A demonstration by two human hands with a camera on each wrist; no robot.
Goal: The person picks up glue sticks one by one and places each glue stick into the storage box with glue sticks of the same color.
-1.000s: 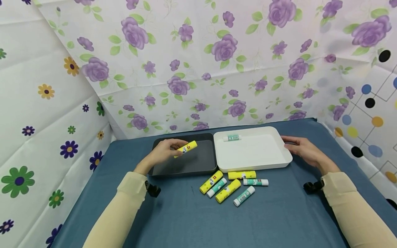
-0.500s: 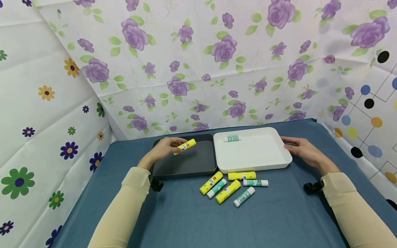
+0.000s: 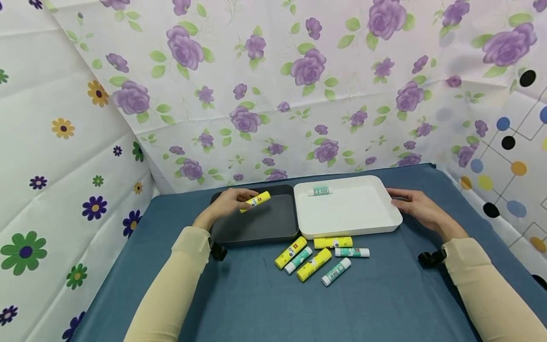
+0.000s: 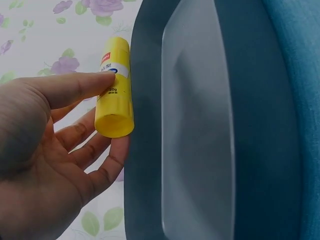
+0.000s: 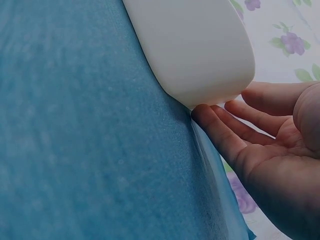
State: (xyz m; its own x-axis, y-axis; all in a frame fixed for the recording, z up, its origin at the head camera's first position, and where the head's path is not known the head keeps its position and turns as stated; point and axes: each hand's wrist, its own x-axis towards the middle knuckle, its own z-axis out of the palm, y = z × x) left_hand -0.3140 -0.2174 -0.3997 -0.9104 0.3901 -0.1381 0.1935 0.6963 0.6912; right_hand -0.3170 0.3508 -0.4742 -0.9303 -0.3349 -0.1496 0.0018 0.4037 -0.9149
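My left hand (image 3: 226, 204) pinches a yellow glue stick (image 3: 259, 199) above the dark grey tray (image 3: 273, 222). In the left wrist view, the thumb lies across the label of that glue stick (image 4: 115, 92) with fingers behind it. At the white tray's (image 3: 350, 211) right end, my right hand (image 3: 420, 210) touches the rim with extended fingers. The right wrist view shows thumb and fingertips against the end of the white tray (image 5: 200, 55). A green-and-white glue stick (image 3: 319, 191) lies inside the white tray, near its back left.
In front of the trays, several glue sticks lie loose on the blue cloth (image 3: 256, 304), among them a yellow one (image 3: 314, 265) and a green-and-white one (image 3: 336, 271). A flowered sheet (image 3: 273, 95) hangs behind the table. The two trays stand side by side.
My left forearm and wrist have shifted slightly right, while the pinched yellow glue stick stays nearly in place over the dark tray. My right hand stays where it was.
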